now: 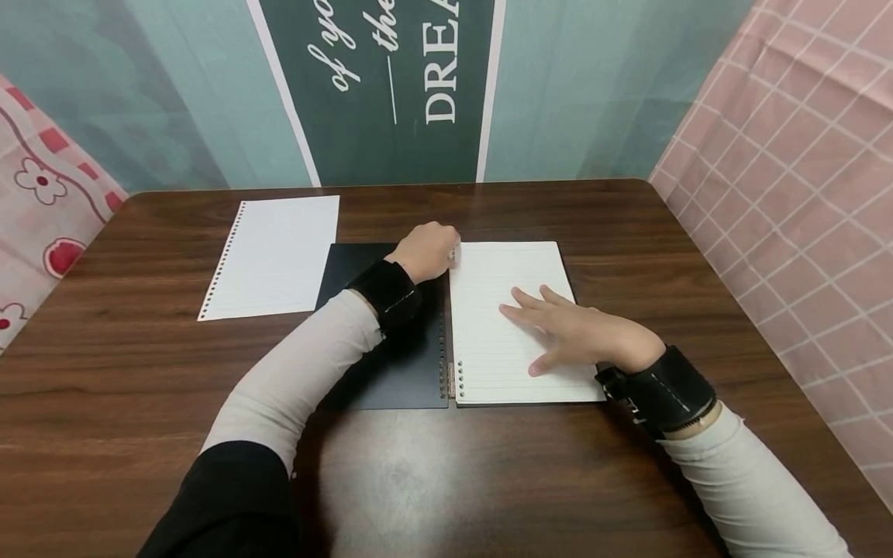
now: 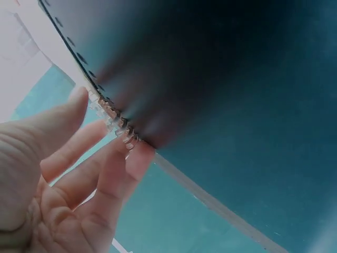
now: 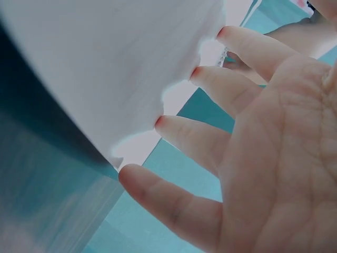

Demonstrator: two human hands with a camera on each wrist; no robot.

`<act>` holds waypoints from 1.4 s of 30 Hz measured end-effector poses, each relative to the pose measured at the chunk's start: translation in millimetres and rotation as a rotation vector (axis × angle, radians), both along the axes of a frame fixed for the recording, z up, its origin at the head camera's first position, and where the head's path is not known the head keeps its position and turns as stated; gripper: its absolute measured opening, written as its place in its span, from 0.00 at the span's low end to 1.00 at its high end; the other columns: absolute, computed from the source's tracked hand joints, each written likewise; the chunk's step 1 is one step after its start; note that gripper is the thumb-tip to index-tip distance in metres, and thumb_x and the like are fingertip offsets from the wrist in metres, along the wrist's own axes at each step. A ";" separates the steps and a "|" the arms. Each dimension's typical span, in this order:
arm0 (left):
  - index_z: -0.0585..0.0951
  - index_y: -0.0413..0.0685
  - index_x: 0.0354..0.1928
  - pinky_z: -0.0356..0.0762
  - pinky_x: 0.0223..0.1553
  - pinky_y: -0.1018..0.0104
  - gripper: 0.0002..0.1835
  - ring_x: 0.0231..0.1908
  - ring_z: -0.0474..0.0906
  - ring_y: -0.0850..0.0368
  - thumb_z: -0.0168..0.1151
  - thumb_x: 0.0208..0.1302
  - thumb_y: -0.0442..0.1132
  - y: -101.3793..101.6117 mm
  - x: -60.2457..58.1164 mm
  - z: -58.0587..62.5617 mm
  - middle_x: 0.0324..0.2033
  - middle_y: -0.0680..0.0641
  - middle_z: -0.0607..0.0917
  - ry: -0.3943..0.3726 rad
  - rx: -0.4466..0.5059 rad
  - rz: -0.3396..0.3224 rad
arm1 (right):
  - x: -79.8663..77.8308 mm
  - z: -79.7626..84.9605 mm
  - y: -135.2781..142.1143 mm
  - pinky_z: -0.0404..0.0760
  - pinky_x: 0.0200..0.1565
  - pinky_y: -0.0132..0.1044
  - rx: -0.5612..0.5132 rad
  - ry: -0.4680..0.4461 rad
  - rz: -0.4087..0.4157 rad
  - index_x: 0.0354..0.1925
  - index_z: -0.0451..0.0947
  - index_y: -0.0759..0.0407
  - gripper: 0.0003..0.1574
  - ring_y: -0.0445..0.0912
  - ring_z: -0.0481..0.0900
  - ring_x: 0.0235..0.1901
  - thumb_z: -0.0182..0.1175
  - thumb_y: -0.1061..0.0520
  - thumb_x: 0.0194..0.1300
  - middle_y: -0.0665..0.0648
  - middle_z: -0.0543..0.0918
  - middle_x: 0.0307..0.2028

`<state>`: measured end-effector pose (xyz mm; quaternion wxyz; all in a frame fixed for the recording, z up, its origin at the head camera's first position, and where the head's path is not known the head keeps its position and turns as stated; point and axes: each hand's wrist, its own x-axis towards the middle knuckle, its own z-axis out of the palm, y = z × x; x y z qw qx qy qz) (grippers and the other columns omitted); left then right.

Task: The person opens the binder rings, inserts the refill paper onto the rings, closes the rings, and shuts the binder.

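Observation:
A ring-bound notebook lies open, its black cover (image 1: 412, 380) on the left and a stack of lined paper (image 1: 495, 271) on the right. At the top of the spine, my left hand (image 1: 427, 252) grips the clear plastic binding rings (image 2: 113, 115), thumb and fingers on either side of them. Lower down the spine, more binding (image 1: 451, 380) shows beside the punched holes. My right hand (image 1: 586, 333) rests on the lined paper with fingers spread, their tips against the page. Under the left forearm, part of the cover is hidden.
A loose lined sheet (image 1: 279, 256) with punched holes along its left edge lies at the back left, close beside the black cover. The brown wooden table (image 1: 139, 372) ends at a green backdrop (image 1: 572, 101), with a pink tiled cloth (image 1: 802, 194) at the right.

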<state>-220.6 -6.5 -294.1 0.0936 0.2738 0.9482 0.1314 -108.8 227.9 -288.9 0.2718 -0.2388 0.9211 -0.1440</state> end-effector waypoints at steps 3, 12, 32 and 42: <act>0.80 0.38 0.58 0.78 0.57 0.59 0.18 0.54 0.81 0.49 0.63 0.68 0.34 0.4 -2.4 0.5 0.54 0.40 0.84 0.021 -0.019 -0.011 | -0.3 0.2 -0.6 0.52 0.65 0.75 -0.003 0.001 0.001 0.78 0.50 0.47 0.60 0.71 0.34 0.76 0.72 0.48 0.56 0.60 0.42 0.80; 0.80 0.34 0.53 0.76 0.56 0.58 0.15 0.49 0.79 0.47 0.63 0.67 0.34 -6.8 -10.2 3.1 0.48 0.38 0.84 0.026 -0.035 -0.078 | -2.6 1.3 -2.0 0.56 0.60 0.79 0.033 0.033 0.020 0.78 0.51 0.43 0.59 0.70 0.38 0.76 0.73 0.45 0.56 0.57 0.44 0.80; 0.82 0.35 0.47 0.71 0.44 0.60 0.11 0.42 0.71 0.49 0.59 0.67 0.34 -8.6 -12.2 1.3 0.47 0.39 0.79 -0.044 -0.002 -0.072 | -0.2 2.2 1.6 0.52 0.58 0.82 0.059 0.045 0.010 0.78 0.51 0.40 0.52 0.68 0.39 0.77 0.65 0.43 0.64 0.57 0.43 0.80; 0.73 0.38 0.64 0.72 0.60 0.54 0.27 0.55 0.73 0.45 0.60 0.69 0.45 -16.7 -1.4 3.4 0.58 0.39 0.76 -0.098 -0.083 -0.082 | -0.2 1.3 3.8 0.49 0.58 0.83 0.024 0.039 0.010 0.78 0.51 0.41 0.49 0.69 0.38 0.77 0.63 0.43 0.66 0.58 0.43 0.80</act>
